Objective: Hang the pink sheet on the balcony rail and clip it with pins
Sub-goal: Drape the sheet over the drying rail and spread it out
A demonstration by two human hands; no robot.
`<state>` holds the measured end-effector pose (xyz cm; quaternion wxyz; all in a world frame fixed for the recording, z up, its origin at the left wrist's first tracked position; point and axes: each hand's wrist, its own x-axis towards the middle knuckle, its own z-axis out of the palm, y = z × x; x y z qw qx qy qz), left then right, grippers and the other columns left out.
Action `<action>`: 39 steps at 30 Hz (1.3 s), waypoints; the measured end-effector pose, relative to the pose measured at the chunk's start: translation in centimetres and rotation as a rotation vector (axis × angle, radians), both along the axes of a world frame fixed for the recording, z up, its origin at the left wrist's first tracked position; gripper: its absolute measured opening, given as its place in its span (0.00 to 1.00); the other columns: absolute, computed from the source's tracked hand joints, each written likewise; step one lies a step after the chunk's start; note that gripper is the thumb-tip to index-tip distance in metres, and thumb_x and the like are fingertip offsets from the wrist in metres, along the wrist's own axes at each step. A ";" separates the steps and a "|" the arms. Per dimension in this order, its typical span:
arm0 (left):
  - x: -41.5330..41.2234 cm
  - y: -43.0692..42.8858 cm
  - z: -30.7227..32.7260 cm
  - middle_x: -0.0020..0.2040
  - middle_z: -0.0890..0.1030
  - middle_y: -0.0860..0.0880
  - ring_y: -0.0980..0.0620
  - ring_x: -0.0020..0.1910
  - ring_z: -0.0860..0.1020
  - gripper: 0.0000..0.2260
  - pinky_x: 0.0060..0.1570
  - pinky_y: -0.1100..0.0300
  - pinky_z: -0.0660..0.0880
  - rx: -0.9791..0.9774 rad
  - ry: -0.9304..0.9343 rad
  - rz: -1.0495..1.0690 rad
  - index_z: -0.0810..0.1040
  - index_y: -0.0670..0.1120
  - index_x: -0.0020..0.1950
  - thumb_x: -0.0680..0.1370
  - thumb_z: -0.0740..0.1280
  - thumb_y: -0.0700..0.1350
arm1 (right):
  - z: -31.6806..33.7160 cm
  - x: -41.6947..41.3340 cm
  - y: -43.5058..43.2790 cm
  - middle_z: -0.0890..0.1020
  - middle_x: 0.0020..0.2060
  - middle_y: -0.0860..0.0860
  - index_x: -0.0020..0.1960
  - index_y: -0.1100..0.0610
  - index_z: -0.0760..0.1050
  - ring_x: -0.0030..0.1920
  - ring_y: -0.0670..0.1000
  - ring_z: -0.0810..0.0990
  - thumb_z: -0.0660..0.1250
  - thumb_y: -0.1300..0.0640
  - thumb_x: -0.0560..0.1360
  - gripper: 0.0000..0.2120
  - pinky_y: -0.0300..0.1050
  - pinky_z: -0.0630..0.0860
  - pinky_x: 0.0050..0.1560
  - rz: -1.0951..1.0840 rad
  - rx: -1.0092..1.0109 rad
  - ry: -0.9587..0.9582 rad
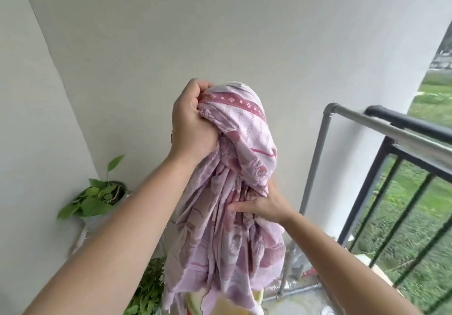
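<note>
Pink woven sheet (234,192) with darker rose floral figures and a dotted border band, bunched into a hanging bundle. It is raised in mid-air before the white plastered wall (220,33), left of the rails and apart from them.

Left hand (192,123), the higher of the two: fingers curled tight into the top of the bundle, clamping a fistful of cloth beside the dotted band.

Right hand (265,204), lower, on the bundle's right side: it grips the gathered folds at about mid-height. One digit lies straight across the cloth; the others are hidden behind the folds.

Above the right hand the cloth rounds into a smooth dome. Below it the cloth falls in long creased pleats, and its frayed lower edge reaches the bottom of the view. Beneath that edge lies a yellow item (220,302), too blurred to identify.

To the right stands a grey galvanised pipe rail (367,121) with an elbow joint and an upright post. Just behind it is a black metal balcony rail (415,123) with vertical bars, and beyond the bars, green grass (435,104).

At lower left, against the wall, is a potted green-leaved plant (97,197), with a second leafy plant (146,287) below it.
</note>
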<state>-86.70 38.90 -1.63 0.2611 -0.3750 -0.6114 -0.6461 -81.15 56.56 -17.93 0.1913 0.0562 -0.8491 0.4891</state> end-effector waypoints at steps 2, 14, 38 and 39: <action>1.1 -0.4 0.3 0.39 0.80 0.57 0.59 0.38 0.76 0.09 0.39 0.62 0.75 -0.015 0.035 -0.073 0.76 0.48 0.47 0.72 0.67 0.35 | 0.6 1.2 -0.7 0.79 0.64 0.46 0.69 0.48 0.72 0.65 0.47 0.77 0.83 0.50 0.64 0.38 0.51 0.73 0.68 -0.002 0.030 -0.112; -1.7 -6.6 -6.3 0.54 0.82 0.50 0.49 0.52 0.80 0.29 0.52 0.60 0.73 -0.878 -0.224 0.113 0.73 0.50 0.64 0.65 0.77 0.41 | 6.2 6.8 8.6 0.78 0.38 0.52 0.44 0.56 0.73 0.40 0.59 0.79 0.71 0.55 0.66 0.10 0.44 0.66 0.36 -0.680 0.496 0.065; 8.2 8.0 -5.1 0.47 0.82 0.34 0.33 0.49 0.80 0.17 0.44 0.46 0.78 -0.973 -0.018 0.425 0.83 0.42 0.45 0.67 0.59 0.49 | 6.9 18.4 17.4 0.80 0.55 0.51 0.67 0.52 0.72 0.58 0.55 0.75 0.76 0.45 0.67 0.32 0.48 0.74 0.58 -0.302 0.665 -0.245; 8.0 7.9 -3.9 0.44 0.81 0.34 0.33 0.47 0.80 0.17 0.43 0.46 0.78 -0.863 0.031 0.450 0.83 0.40 0.43 0.66 0.58 0.47 | 6.3 18.1 17.2 0.80 0.54 0.49 0.66 0.52 0.71 0.58 0.55 0.73 0.76 0.45 0.64 0.33 0.48 0.74 0.58 -0.295 0.671 -0.292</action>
